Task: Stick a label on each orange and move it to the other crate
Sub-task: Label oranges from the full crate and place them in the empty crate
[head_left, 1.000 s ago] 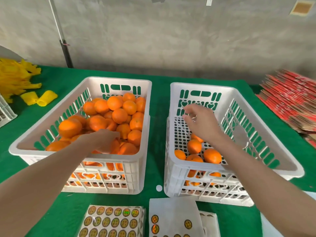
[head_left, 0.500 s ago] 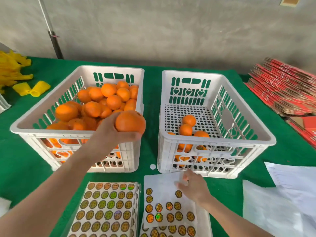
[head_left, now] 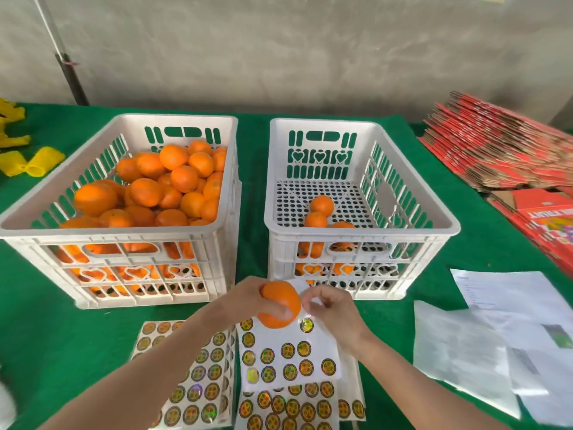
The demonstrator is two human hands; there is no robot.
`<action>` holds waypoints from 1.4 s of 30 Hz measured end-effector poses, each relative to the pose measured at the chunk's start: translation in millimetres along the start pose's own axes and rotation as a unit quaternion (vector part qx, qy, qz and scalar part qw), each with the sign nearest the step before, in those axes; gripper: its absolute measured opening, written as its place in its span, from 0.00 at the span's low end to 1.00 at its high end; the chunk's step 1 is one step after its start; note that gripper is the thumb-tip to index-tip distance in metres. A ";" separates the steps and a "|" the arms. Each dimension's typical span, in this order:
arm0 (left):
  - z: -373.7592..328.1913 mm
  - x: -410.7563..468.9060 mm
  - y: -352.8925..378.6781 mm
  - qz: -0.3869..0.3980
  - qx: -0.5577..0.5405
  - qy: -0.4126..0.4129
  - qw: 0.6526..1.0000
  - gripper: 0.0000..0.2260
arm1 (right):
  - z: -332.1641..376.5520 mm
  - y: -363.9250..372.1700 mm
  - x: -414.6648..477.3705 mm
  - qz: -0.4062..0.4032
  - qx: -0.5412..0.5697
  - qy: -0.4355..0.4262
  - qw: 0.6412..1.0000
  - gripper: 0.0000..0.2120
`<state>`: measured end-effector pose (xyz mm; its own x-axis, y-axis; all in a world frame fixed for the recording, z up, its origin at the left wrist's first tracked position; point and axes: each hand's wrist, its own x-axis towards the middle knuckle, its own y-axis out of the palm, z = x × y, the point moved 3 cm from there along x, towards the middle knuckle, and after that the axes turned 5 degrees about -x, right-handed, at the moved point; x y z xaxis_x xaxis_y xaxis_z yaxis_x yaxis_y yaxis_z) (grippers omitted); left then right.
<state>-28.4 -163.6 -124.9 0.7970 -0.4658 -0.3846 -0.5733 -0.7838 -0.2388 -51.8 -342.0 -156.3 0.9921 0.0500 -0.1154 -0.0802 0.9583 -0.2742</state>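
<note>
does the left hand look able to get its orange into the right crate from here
Probably yes: the left hand holds the orange just before the right crate, whose top is open; only the right hand sits close by.

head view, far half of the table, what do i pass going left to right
yellow mesh sleeves → crate piled with oranges → crate holding a few oranges → stack of red flattened cartons

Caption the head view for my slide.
Left hand holds an orange over sticker sheets, right hand with curled fingers at its side, before a full crate and a nearly empty crate.
</note>
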 end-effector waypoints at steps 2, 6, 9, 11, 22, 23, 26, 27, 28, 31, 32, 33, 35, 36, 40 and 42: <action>-6.1 3.1 -1.4 -0.005 -0.016 0.002 1.000 0.30 | -0.6 -3.5 -2.2 0.049 -0.005 0.009 0.999 0.12; -8.5 5.3 -6.3 0.006 -0.054 0.007 0.999 0.31 | -7.0 -6.2 -7.8 0.077 -0.040 0.037 0.996 0.16; -3.7 7.9 -8.2 0.020 -0.078 -0.008 0.997 0.34 | -8.8 -4.3 -8.0 0.074 -0.031 0.031 0.996 0.16; -1.7 8.5 -9.4 0.030 -0.088 -0.016 0.996 0.34 | -9.2 -3.2 -7.1 0.075 -0.032 0.028 0.996 0.15; 6.3 10.8 -15.7 0.054 -0.125 -0.036 0.990 0.30 | -4.9 2.7 -6.0 0.094 -0.039 0.006 0.995 0.14; 6.8 10.7 -16.1 0.058 -0.128 -0.036 0.989 0.30 | -4.4 2.8 -6.3 0.096 -0.039 0.005 0.995 0.14; 8.2 10.7 -18.5 0.060 -0.132 -0.039 0.989 0.32 | -5.1 4.3 -8.2 0.100 -0.039 0.008 0.994 0.15; 8.7 11.0 -18.9 0.063 -0.137 -0.043 0.988 0.34 | -5.3 5.1 -8.7 0.100 -0.041 0.008 0.994 0.16; 9.0 11.4 -18.9 0.065 -0.140 -0.049 0.987 0.35 | -5.0 5.8 -9.1 0.101 -0.046 0.006 0.994 0.17; 10.1 13.7 -18.5 0.065 -0.149 -0.055 0.985 0.36 | -1.9 5.9 -8.7 0.101 -0.057 -0.001 0.993 0.18; 11.0 14.7 -18.5 0.065 -0.154 -0.054 0.984 0.35 | -0.8 5.2 -8.3 0.099 -0.054 -0.002 0.994 0.19; 11.9 16.1 -18.8 0.065 -0.159 -0.053 0.984 0.33 | 0.2 4.4 -8.3 0.097 -0.049 -0.003 0.994 0.20; 13.2 17.9 -20.1 0.068 -0.178 -0.051 0.980 0.30 | 1.0 3.9 -8.5 0.097 -0.043 0.000 0.994 0.19; 14.0 18.6 -20.7 0.069 -0.192 -0.051 0.978 0.28 | 0.6 4.2 -9.0 0.098 -0.041 0.005 0.994 0.19; 14.2 18.7 -22.1 0.069 -0.198 -0.054 0.976 0.28 | 1.7 5.7 -10.3 0.104 -0.035 0.008 0.994 0.17; 14.0 17.9 -22.5 0.075 -0.179 -0.056 0.979 0.30 | 3.6 6.2 -10.9 0.106 -0.012 0.004 0.994 0.14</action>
<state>-3.9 -148.6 -138.9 0.6716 -0.5549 -0.4909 -0.5635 -0.8128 0.1479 -62.8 -335.7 -153.3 0.9521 0.2474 -0.1795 -0.2890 0.9198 -0.2653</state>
